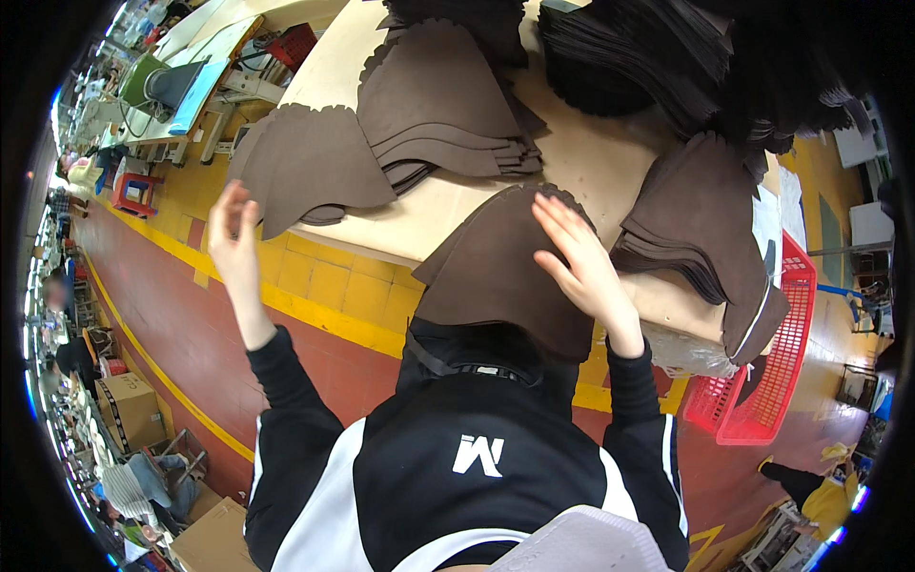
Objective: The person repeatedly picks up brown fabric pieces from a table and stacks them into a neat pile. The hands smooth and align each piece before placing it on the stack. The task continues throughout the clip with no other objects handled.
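Note:
A dark brown cut fabric panel [496,262] with a notched top edge hangs over the near edge of the table in front of me. My right hand [575,250] lies over its right part, fingers stretched out. Off the table's left corner, my left hand [235,224] is raised with its fingers apart and nothing in it. It is nearest to a brown stack of panels [319,167] at the table's left. Behind that lies a taller fanned stack [434,95]. To the right of my right hand sits another layered stack of brown panels [691,214].
The pale table [610,157] bears large black stacks [639,57] at its far right. A red plastic basket [782,353] stands on the floor by the right corner. A red stool [136,194] and a worktable [191,86] are farther left. Other people sit along the left.

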Motion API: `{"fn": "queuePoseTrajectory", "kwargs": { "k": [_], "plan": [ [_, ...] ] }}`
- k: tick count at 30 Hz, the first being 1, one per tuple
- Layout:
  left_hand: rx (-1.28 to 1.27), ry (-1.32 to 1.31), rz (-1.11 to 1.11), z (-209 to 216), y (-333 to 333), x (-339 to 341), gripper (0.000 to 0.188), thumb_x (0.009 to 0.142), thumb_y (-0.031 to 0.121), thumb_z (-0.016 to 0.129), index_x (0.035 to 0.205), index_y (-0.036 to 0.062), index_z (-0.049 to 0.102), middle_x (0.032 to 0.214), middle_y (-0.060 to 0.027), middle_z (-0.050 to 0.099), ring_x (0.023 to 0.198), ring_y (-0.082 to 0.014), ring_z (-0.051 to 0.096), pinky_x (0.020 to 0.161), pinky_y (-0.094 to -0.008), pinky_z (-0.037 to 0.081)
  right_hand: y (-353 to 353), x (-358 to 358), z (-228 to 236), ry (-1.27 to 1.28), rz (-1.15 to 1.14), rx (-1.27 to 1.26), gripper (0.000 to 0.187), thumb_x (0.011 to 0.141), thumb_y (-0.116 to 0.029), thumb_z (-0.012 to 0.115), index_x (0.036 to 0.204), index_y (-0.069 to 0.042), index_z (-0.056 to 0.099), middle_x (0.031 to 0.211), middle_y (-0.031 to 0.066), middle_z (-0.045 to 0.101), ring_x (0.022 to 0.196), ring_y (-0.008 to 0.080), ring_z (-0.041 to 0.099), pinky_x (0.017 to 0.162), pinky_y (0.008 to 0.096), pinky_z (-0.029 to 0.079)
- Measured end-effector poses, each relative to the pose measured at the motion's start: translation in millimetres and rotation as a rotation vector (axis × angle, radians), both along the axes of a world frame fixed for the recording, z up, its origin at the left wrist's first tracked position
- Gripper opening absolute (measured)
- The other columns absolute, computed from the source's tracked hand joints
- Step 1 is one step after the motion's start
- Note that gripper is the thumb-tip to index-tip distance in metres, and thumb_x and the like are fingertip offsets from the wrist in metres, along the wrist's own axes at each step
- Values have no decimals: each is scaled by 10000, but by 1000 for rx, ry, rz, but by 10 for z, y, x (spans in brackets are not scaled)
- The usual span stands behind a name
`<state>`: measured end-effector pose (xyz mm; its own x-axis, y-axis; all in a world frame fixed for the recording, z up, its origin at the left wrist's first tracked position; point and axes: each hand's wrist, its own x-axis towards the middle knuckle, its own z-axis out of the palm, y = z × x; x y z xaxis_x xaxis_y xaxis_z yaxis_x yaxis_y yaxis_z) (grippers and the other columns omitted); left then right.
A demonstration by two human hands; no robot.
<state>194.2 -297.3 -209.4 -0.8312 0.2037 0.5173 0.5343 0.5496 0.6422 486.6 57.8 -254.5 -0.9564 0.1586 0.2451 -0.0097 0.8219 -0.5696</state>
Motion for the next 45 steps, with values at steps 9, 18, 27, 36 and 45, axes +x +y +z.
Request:
{"fn": "queuePoseTrajectory", "kwargs": {
  "k": [9,18,27,36,45],
  "plan": [
    [-42,-842,-442,-877,736,1698,321,852,160,798,1127,42,684,876,-17,624,754,-103,558,728,-245,483,-337,-26,-330,-151,196,275,852,886,-573,634,1488,-11,417,1579,160,393,1458,290,386,1200,446,293],
    [-115,-954,-526,-753,881,1428,254,804,75,827,1001,-2,687,765,30,623,695,-41,547,661,-186,455,-664,494,-226,-308,624,-200,693,968,-478,577,1492,-46,437,1581,137,396,1460,295,382,1199,456,297],
    [150,-1107,-476,-882,1044,1210,147,893,92,745,977,-18,695,788,-21,725,711,-43,625,684,-185,473,56,-16,-128,38,-264,-92,593,960,-244,632,1468,5,456,1530,205,449,1438,335,409,1188,465,318],
    [242,-1186,-376,-890,1048,1328,219,916,163,732,1034,-19,702,800,-29,730,624,-22,589,522,-174,422,-819,-15,-453,-97,390,211,844,895,-561,604,1528,-54,371,1611,123,348,1481,251,351,1208,447,276],
    [190,-1135,-366,-880,1033,1279,349,889,209,779,1124,-40,715,854,-55,750,519,-2,508,425,-169,350,381,-471,-497,-241,-219,260,761,944,-431,602,1557,-73,329,1643,153,266,1520,293,261,1233,506,181]
  ]
}}
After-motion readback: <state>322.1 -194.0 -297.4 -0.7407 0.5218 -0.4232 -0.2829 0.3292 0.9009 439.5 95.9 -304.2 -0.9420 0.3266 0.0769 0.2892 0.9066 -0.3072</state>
